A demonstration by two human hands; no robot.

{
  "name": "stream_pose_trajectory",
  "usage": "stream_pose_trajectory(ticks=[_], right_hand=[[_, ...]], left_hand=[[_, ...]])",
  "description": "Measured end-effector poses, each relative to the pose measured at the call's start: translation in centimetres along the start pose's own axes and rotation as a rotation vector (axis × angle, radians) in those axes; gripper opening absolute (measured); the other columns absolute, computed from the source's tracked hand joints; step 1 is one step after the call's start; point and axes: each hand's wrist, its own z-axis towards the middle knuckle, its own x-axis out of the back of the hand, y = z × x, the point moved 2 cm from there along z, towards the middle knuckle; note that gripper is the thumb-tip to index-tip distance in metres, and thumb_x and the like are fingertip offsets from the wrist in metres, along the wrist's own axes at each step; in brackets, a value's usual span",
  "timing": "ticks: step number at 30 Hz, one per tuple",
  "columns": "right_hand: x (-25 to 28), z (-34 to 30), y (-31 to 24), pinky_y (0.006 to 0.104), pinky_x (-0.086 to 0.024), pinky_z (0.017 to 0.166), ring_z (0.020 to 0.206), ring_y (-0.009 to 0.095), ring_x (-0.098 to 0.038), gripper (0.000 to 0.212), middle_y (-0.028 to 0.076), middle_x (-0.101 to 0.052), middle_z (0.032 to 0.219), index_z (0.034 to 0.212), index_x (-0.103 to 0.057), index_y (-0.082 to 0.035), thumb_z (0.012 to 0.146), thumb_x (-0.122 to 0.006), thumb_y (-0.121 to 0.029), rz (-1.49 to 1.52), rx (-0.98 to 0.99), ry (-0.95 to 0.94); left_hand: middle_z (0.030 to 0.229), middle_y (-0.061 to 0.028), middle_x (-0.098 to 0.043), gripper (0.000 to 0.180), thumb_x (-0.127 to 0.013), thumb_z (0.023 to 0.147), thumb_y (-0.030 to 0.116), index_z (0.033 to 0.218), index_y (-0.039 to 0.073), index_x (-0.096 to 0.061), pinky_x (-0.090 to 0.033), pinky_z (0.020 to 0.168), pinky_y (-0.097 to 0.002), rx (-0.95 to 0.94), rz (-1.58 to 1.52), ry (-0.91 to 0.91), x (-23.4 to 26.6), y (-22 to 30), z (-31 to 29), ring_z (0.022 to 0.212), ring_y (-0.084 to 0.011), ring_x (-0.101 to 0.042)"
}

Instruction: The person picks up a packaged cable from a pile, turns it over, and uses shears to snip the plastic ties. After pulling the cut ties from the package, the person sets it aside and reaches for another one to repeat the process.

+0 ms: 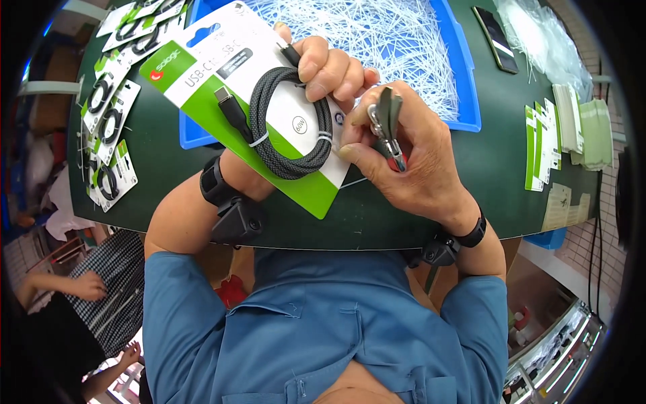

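Observation:
My left hand (331, 73) grips a green and white cardboard card (316, 198) from behind, its fingers curled over the upper right edge. A coiled black braided USB-C cable (261, 111) lies against the card's front, with white ties round the coil. One metal plug points up at the coil's left; the other is by my left fingers. Closed around small metal-jawed pliers (388, 114), my right hand (424, 161) has its thumb and fingertips at the card's right edge, close to a tie. A thin white strip shows below them; its ends are hidden.
Behind my hands is a blue tray (465, 81) full of thin white plastic strips (383, 34). Carded cables (111, 124) are spread at the left of the green table (303, 232). At right are a phone (494, 39), clear plastic bags (545, 40) and stacked cards (568, 118).

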Motion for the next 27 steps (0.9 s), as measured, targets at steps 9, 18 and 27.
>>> stream_pose_trajectory(ticks=[9, 18, 27], right_hand=[[1.7, -0.4, -1.4, 0.0234, -0.051, 0.072, 0.078, 0.007, -0.059, 0.023, 0.003, -0.064, 0.091, 0.1, -0.06, -0.003, 0.085, -0.075, 0.005, -0.079, -0.009, -0.006], [3.3, 0.8, -0.1, 0.0241, -0.051, 0.073, 0.081, 0.008, -0.062, 0.024, 0.003, -0.065, 0.092, 0.106, -0.059, -0.001, 0.088, -0.073, 0.005, 0.013, -0.052, 0.208], [6.4, -0.5, 2.5, 0.0312, -0.055, 0.084, 0.089, 0.016, -0.07, 0.031, 0.012, -0.073, 0.104, 0.119, -0.057, 0.001, 0.091, -0.07, 0.002, -0.469, -0.066, 0.383]], left_hand=[[0.067, 0.0012, -0.047, 0.051, -0.025, 0.113, 0.037, 0.077, 0.015, -0.053, -0.039, 0.111, -0.0412, -0.115, 0.095, -0.099, -0.4, 4.6, 1.1, 0.076, -0.019, -0.05], [0.061, 0.0008, -0.038, 0.048, -0.03, 0.114, 0.03, 0.071, 0.015, -0.043, -0.039, 0.097, -0.0362, -0.169, 0.151, 0.029, -4.0, 8.8, 1.1, 0.069, -0.0153, -0.038], [0.061, 0.0007, -0.048, 0.068, -0.019, 0.113, 0.057, 0.072, 0.013, -0.051, -0.052, 0.085, -0.0423, -0.052, 0.621, -0.179, -3.9, 12.3, -3.6, 0.058, -0.019, -0.051]])
